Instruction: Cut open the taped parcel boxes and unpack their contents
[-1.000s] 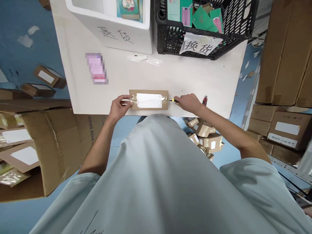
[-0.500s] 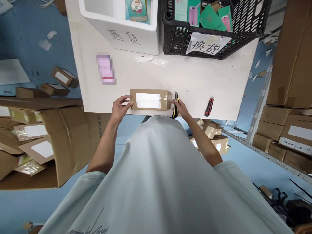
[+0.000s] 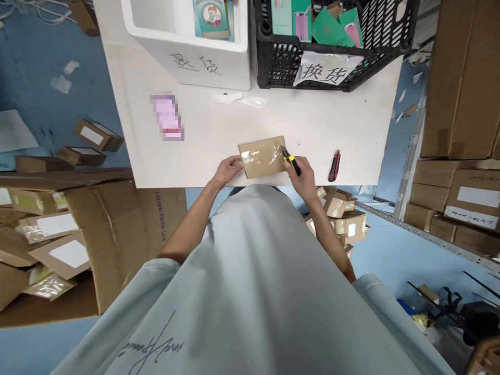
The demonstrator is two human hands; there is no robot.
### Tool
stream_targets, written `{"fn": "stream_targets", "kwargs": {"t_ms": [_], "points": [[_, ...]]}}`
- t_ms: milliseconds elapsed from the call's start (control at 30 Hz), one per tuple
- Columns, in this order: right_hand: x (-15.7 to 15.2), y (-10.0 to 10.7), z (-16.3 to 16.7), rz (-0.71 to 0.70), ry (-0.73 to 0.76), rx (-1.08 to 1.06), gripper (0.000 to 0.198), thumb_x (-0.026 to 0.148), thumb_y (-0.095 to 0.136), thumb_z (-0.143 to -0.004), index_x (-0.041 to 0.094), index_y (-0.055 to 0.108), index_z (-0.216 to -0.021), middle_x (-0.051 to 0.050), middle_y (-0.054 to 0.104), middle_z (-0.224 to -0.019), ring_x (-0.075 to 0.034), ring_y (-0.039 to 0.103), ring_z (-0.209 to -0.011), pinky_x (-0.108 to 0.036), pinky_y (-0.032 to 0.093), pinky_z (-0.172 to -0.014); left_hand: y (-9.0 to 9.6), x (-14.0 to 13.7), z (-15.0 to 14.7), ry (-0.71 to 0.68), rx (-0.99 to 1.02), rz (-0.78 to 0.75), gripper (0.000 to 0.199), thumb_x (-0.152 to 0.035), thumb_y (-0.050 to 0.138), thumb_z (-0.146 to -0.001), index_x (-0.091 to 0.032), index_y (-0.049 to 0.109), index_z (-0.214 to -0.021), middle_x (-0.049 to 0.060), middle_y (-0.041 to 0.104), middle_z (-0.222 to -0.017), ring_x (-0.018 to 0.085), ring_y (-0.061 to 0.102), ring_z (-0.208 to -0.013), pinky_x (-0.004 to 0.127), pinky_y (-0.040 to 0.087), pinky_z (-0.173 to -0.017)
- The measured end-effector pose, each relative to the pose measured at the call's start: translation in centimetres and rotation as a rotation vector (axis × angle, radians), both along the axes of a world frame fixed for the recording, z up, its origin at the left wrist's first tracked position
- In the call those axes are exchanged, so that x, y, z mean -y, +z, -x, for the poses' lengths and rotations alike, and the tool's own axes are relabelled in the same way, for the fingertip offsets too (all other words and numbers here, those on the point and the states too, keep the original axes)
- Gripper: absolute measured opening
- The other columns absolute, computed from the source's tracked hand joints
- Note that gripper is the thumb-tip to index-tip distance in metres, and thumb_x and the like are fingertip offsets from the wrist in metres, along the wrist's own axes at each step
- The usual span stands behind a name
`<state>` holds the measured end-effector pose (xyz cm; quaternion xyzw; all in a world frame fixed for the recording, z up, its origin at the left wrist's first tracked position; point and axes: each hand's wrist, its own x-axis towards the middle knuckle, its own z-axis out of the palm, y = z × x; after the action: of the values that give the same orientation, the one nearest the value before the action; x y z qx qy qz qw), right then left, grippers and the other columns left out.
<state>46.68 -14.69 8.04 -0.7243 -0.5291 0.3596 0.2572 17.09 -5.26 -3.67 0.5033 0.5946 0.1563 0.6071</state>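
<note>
A small brown cardboard box [image 3: 262, 160] is at the front edge of the white table, a face with clear tape turned up and slightly askew. My left hand [image 3: 229, 170] closes on its left end, the fingertips partly hidden by the box. In my right hand [image 3: 304, 176] is a yellow and black box cutter [image 3: 292, 163], its front end at the right side of the box. Whether the blade touches the tape I cannot tell. Further right on the table lies a red and black box cutter [image 3: 334, 165].
At the back of the table [image 3: 213, 122] stand a white foam box [image 3: 213, 65] and a black plastic crate [image 3: 277, 65] holding green packages. A blurred pink item [image 3: 167, 117] lies left. A large carton [image 3: 113, 234] of parcels stands at left, with stacked boxes [image 3: 461, 78] at right.
The box has been turned over, from its white label side to a taped side, and moved a little right. My left hand has moved right with it; the box cutter now slants leftward.
</note>
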Motion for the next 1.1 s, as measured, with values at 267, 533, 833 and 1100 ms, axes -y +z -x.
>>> {"fn": "stream_targets", "kwargs": {"t_ms": [267, 533, 833, 1100], "points": [[0.4, 0.6, 2.7, 0.075, 0.023, 0.328, 0.056, 0.059, 0.042, -0.120, 0.029, 0.068, -0.160, -0.016, 0.061, -0.149, -0.030, 0.075, -0.121, -0.039, 0.066, -0.098, 2.9, -2.9, 0.0, 0.070, 0.095, -0.267, 0.050, -0.066, 0.071, -0.101, -0.026, 0.081, -0.128, 0.011, 0.079, -0.144, 0.026, 0.076, -0.116, 0.039, 0.066, -0.095], [0.9, 2.8, 2.9, 0.113, 0.011, 0.383, 0.056, 0.057, 0.047, -0.119, 0.030, 0.068, -0.164, -0.015, 0.068, -0.142, -0.029, 0.078, -0.112, -0.040, 0.064, -0.097, 7.6, -6.8, -2.2, -0.119, 0.108, -0.425, 0.029, -0.049, 0.083, -0.096, -0.022, 0.086, -0.104, 0.008, 0.086, -0.110, 0.025, 0.078, -0.104, 0.039, 0.064, -0.097], [-0.1, 5.3, 9.2, 0.246, -0.041, 0.088, 0.065, 0.062, 0.051, -0.118, 0.028, 0.053, -0.174, -0.008, 0.088, -0.112, -0.035, 0.084, -0.111, -0.045, 0.063, -0.103, 9.6, -7.5, -2.1, -0.199, 0.136, -0.332, 0.029, -0.044, 0.095, -0.086, -0.019, 0.084, -0.096, 0.008, 0.085, -0.101, 0.028, 0.080, -0.093, 0.042, 0.065, -0.087], [-1.3, 4.9, 11.6, 0.286, 0.095, 0.185, 0.059, 0.051, 0.049, -0.119, 0.025, 0.056, -0.172, -0.012, 0.085, -0.135, -0.037, 0.082, -0.118, -0.049, 0.063, -0.106, 8.6, -8.0, -1.9, -0.263, 0.149, -0.293, 0.040, -0.060, 0.096, -0.085, -0.023, 0.085, -0.093, 0.006, 0.085, -0.091, 0.028, 0.078, -0.088, 0.042, 0.065, -0.078]]}}
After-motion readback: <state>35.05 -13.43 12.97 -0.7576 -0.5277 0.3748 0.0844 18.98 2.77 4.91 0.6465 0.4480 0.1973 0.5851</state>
